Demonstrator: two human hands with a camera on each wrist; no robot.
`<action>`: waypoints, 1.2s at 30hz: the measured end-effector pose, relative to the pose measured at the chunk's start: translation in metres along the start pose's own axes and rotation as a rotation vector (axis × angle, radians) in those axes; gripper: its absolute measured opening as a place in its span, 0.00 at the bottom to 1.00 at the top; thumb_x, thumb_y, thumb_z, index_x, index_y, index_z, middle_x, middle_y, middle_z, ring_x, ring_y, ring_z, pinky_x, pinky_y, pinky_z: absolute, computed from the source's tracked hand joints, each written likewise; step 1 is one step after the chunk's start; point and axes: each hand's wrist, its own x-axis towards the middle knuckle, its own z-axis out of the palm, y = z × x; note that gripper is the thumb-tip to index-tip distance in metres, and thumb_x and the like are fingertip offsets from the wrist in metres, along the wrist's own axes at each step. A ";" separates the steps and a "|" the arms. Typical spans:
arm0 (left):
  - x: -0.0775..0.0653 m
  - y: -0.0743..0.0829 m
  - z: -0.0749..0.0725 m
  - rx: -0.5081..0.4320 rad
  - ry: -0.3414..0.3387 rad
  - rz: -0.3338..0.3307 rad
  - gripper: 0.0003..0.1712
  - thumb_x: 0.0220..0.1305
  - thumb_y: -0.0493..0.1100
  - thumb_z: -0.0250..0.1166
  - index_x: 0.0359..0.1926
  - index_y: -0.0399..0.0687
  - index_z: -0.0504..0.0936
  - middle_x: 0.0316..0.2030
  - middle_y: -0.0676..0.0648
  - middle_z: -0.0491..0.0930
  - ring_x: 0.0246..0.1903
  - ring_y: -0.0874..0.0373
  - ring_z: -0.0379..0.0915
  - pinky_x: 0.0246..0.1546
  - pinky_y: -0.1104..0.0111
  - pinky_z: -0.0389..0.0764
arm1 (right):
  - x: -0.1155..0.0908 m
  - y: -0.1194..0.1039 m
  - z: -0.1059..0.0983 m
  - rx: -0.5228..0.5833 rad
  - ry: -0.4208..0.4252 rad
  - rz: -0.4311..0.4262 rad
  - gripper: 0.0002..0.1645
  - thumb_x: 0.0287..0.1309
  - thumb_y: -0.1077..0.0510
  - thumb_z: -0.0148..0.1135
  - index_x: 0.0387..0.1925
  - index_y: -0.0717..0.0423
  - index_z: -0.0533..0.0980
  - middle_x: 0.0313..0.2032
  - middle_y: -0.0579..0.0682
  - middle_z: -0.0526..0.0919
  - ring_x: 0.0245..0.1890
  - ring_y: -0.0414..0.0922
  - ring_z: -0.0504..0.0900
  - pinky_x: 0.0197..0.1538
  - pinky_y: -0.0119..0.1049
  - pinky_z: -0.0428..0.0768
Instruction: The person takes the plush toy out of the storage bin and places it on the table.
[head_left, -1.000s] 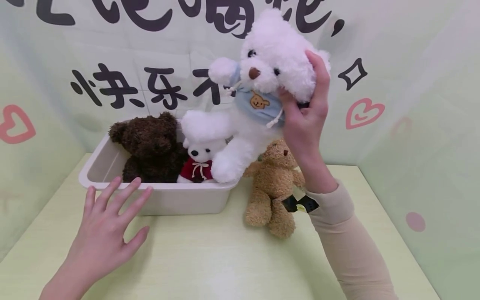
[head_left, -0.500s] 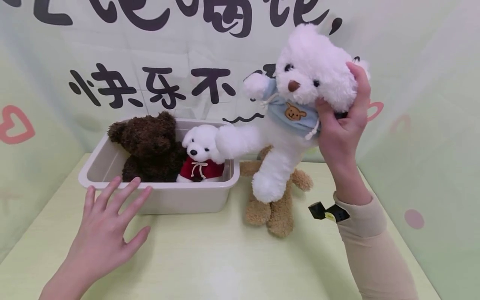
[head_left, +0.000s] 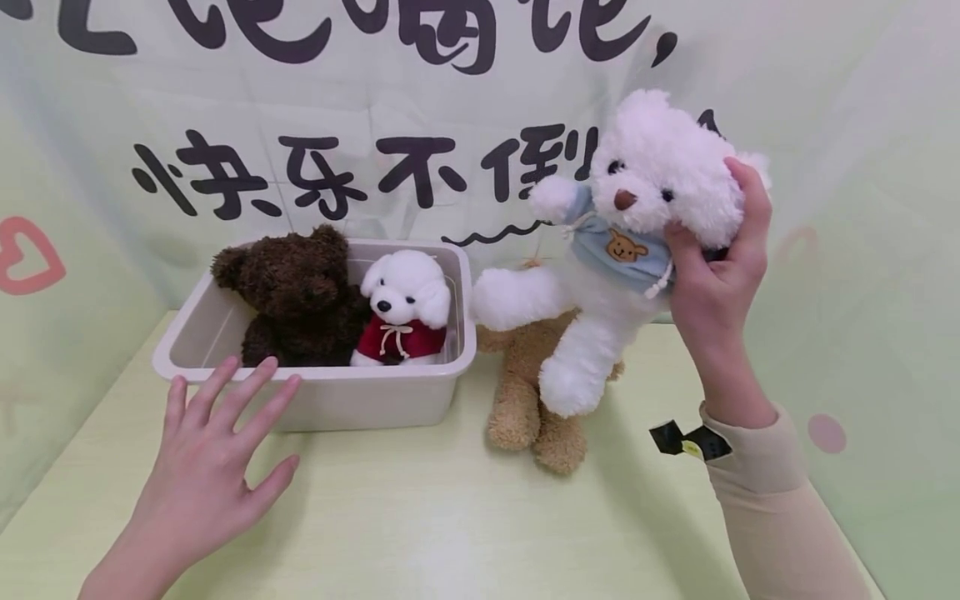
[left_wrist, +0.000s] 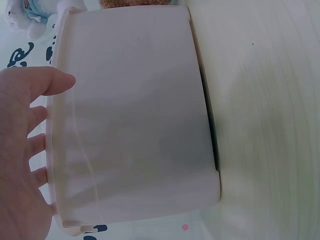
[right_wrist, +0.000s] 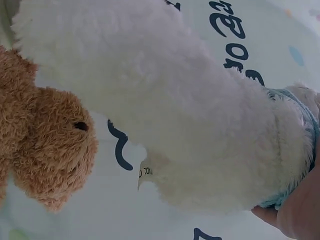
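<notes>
My right hand (head_left: pixel 723 287) grips a white teddy bear (head_left: pixel 603 292) in a light blue hoodie by the neck and back of the head. It hangs tilted in the air, right of the plastic bin (head_left: pixel 367 402). Behind its legs, a tan teddy bear (head_left: pixel 513 408) is partly hidden; the right wrist view shows the tan bear's head (right_wrist: pixel 55 147). My left hand (head_left: pixel 206 479) has its fingers spread, fingertips at the bin's front rim. Inside the bin sit a dark brown teddy bear (head_left: pixel 292 287) and a white plush dog (head_left: pixel 402 308) in a red top.
The light wooden table (head_left: pixel 420 517) runs in front of the bin. Behind it hangs a pale backdrop (head_left: pixel 322 100) with black lettering, and similar sheets close off both sides. A black camera mount (head_left: pixel 690 442) is on my right wrist.
My right hand has carried the white teddy bear right and down, from over the bin's right side to in front of the tan bear. The plush dog is uncovered. My left hand stays put.
</notes>
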 end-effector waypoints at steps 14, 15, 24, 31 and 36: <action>-0.002 -0.002 0.001 0.010 -0.009 -0.007 0.43 0.72 0.74 0.40 0.74 0.54 0.70 0.73 0.41 0.66 0.74 0.32 0.51 0.68 0.28 0.38 | -0.006 0.012 -0.056 -0.024 0.038 0.107 0.36 0.54 0.74 0.60 0.67 0.67 0.66 0.62 0.54 0.77 0.60 0.52 0.74 0.64 0.36 0.69; -0.003 -0.002 0.001 0.009 -0.009 -0.007 0.43 0.72 0.74 0.40 0.74 0.54 0.70 0.73 0.41 0.66 0.74 0.32 0.51 0.68 0.28 0.38 | -0.007 0.014 -0.061 0.001 0.032 0.117 0.36 0.54 0.74 0.60 0.67 0.67 0.66 0.62 0.55 0.77 0.60 0.52 0.74 0.63 0.36 0.69; 0.000 0.000 0.001 0.005 0.003 0.006 0.43 0.72 0.73 0.40 0.74 0.54 0.70 0.73 0.40 0.66 0.73 0.31 0.51 0.67 0.28 0.39 | -0.013 0.045 -0.101 0.292 -0.045 0.189 0.34 0.54 0.80 0.58 0.64 0.68 0.67 0.58 0.60 0.77 0.58 0.53 0.74 0.59 0.33 0.74; -0.001 -0.001 0.001 0.015 -0.002 0.003 0.43 0.72 0.74 0.40 0.75 0.54 0.69 0.72 0.40 0.66 0.73 0.31 0.52 0.68 0.28 0.39 | -0.022 0.064 -0.122 0.277 -0.140 0.313 0.35 0.58 0.81 0.52 0.67 0.63 0.69 0.58 0.56 0.76 0.56 0.48 0.74 0.57 0.29 0.75; -0.001 0.000 0.001 0.012 -0.003 0.006 0.43 0.72 0.74 0.40 0.75 0.54 0.69 0.73 0.41 0.65 0.74 0.32 0.51 0.68 0.28 0.39 | -0.027 0.084 -0.141 0.214 -0.230 0.403 0.35 0.64 0.80 0.48 0.69 0.56 0.70 0.59 0.53 0.75 0.55 0.44 0.75 0.55 0.26 0.76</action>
